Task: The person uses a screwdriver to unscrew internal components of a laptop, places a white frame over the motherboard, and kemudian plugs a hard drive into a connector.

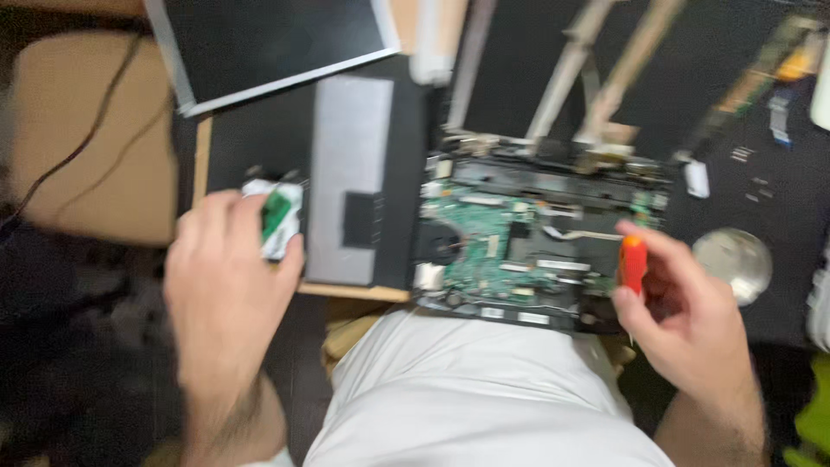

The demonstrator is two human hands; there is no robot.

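Note:
An opened laptop base [536, 233] lies in front of me with its green circuit board [480, 242] exposed. My left hand [220, 285] grips a small white and green part [281, 216] at the left, over a black panel with a grey plate [346, 173]. My right hand [692, 311] holds an orange-handled screwdriver [633, 264] at the right edge of the laptop base, its tip pointing down. The picture is blurred by motion.
A detached screen panel [277, 43] lies at the top left beside a brown cardboard surface [78, 138] with a black cable [95, 121]. A round silver dish [733, 259], small screws [752, 186] and a narrow circuit strip [761, 78] lie on the dark mat at right. My white-clad leg [467, 389] is below.

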